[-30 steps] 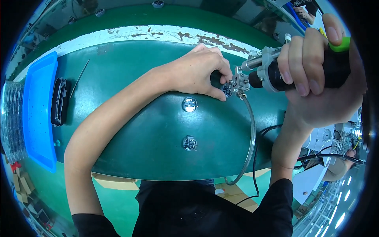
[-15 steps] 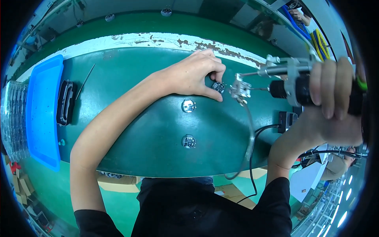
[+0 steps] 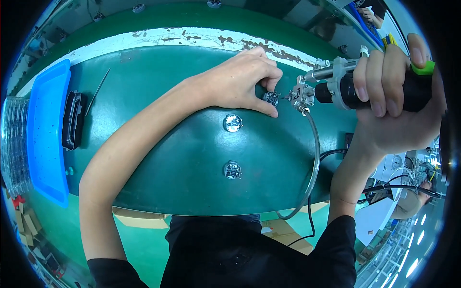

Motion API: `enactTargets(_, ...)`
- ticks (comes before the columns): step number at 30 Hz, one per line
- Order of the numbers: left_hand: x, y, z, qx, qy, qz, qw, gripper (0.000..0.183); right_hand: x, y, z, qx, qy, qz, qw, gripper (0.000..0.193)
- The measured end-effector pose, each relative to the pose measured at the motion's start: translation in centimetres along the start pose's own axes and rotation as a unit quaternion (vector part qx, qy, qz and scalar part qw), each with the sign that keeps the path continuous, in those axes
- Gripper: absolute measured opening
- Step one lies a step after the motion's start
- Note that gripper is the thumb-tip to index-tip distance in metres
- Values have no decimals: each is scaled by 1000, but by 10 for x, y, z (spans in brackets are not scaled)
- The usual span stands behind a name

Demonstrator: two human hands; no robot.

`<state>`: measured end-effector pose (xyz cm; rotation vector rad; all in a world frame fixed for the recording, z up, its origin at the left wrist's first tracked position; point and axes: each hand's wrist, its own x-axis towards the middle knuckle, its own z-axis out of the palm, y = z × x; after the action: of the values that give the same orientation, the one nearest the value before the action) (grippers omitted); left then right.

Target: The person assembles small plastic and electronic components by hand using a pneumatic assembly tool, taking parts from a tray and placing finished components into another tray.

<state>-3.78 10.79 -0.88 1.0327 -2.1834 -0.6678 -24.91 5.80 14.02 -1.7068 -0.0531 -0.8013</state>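
The small round metal part point(image 3: 271, 98) sits on the green worktop point(image 3: 168, 158), pinched between the thumb and fingers of the left hand point(image 3: 240, 81), which is curled closed over it. The tip of the powered hand tool point(image 3: 345, 89) points at this part from the right, its metal nose assembly point(image 3: 301, 94) just beside the part; whether tip and part touch cannot be told. The right hand point(image 3: 398, 96) is wrapped fully around the tool's black body, fingers closed over it, thumb near the green end cap point(image 3: 423, 68). A clear hose point(image 3: 314, 158) leaves the nose assembly and loops down below the right hand toward the worktop's near edge, beside a black cable point(image 3: 309, 225).

Just below the left hand lies a second round part point(image 3: 233, 123), and further toward the person a third point(image 3: 232, 170), both apart from the hands. Well to the left of the left forearm are a black rectangular piece point(image 3: 73, 120), a thin metal rod point(image 3: 97, 91) and a blue tray point(image 3: 45, 134).
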Motion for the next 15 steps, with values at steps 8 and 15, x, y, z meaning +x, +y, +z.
enactTargets(8, -1, -2, 2, 4, 7, 6, 1000, 43, -1, 7, 2, -8, 16, 5, 1000, 31)
enactTargets(15, 0, 0, 1, -1, 7, -2, 1000, 43, 2, 11, 2, -19, 53, 11, 998, 32)
